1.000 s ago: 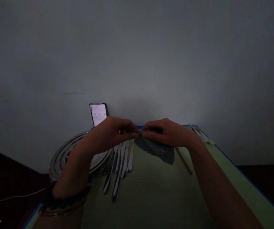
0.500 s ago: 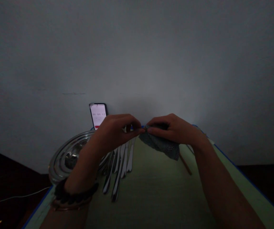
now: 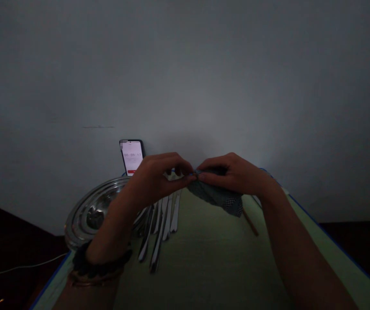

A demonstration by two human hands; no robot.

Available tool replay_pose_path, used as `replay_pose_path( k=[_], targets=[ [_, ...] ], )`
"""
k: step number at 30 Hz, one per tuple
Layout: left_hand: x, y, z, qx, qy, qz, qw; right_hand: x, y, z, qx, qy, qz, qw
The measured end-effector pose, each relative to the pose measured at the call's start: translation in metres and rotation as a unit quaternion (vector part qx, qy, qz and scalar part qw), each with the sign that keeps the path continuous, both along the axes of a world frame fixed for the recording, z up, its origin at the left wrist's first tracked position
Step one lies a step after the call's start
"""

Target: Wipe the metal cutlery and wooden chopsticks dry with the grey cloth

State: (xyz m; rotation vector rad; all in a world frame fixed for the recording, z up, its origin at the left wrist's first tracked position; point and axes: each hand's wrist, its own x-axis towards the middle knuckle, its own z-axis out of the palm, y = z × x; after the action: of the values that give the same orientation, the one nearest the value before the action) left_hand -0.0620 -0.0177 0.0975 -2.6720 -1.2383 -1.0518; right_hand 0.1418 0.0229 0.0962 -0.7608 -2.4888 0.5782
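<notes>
While your right hand (image 3: 233, 174) grips the cloth (image 3: 219, 197), your left hand (image 3: 157, 177) pinches its edge; the steel bowl (image 3: 86, 215) content is not clear

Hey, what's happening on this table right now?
A person holds a small checked cloth over the green table. The right hand grips it and the left hand pinches its edge. A row of cutlery lies on the table below the left hand, beside a steel plate. A lit phone leans against the wall.

Cutlery (image 3: 161, 224), bowl (image 3: 94, 211) block left; near table (image 3: 204, 267) free.
</notes>
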Motion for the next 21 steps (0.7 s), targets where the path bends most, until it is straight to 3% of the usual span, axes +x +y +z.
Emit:
replay_pose_path(
  k=[21],
  targets=[
    [0.0027,0.0011,-0.0036,-0.001,-0.011,-0.011,1.0,0.0002,0.0008,0.0,-0.002,-0.009,-0.013,1.0]
  ],
)
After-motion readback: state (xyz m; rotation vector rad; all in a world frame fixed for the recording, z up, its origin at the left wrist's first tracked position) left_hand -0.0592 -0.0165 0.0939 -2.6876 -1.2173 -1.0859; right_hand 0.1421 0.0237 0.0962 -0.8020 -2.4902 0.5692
